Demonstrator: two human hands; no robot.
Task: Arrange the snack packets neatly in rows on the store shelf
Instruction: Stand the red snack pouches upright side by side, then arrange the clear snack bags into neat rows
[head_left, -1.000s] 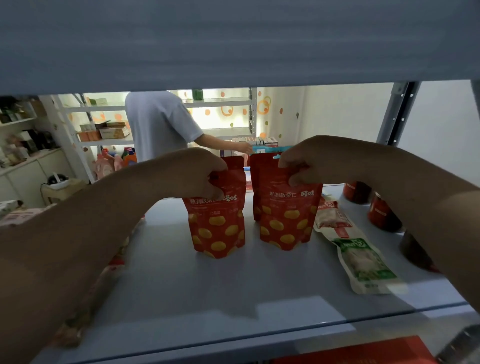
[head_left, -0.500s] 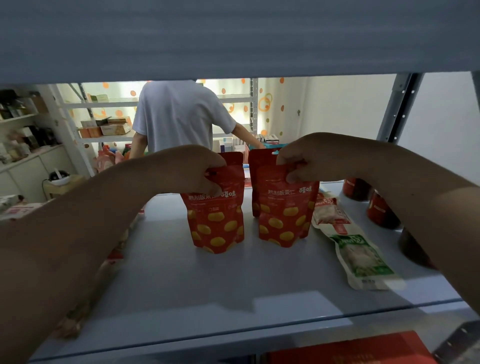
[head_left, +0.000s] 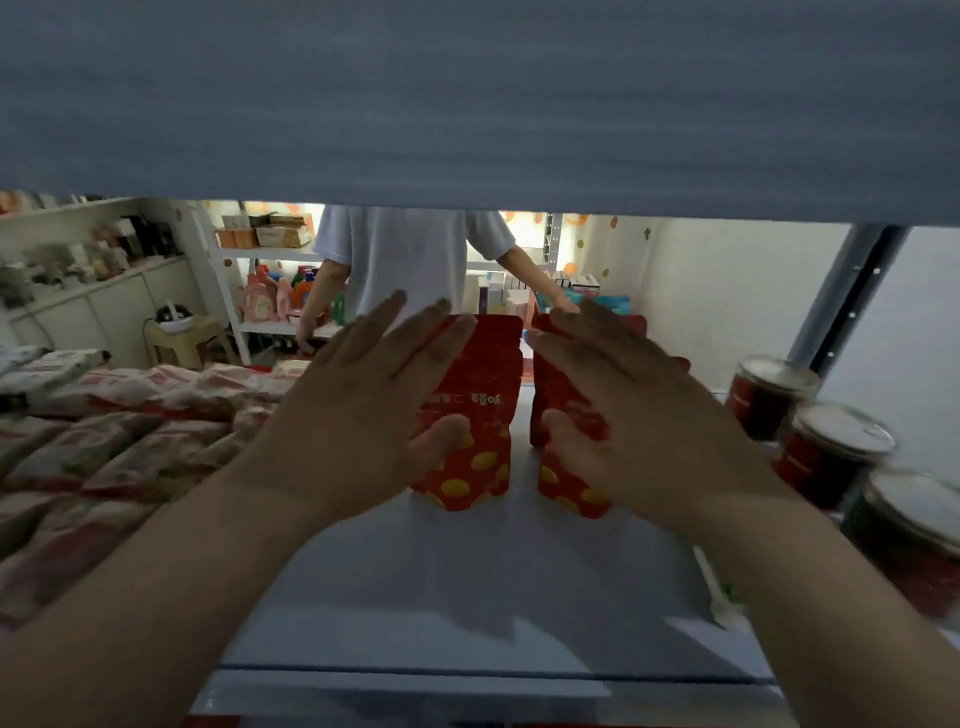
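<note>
Head | left packet (head_left: 483, 374), right packet (head_left: 571, 493) | upright, long axis vertical

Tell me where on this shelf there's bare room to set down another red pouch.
Widest bare patch: the shelf front, between the front edge and the left red pouch and right red pouch. A narrow strip separates the pouches. Crowded: pale packets piled left, dark cans right.

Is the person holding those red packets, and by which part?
Nothing is held. The left hand and right hand are open and flat, in front of the upright left red packet and right red packet.
</note>
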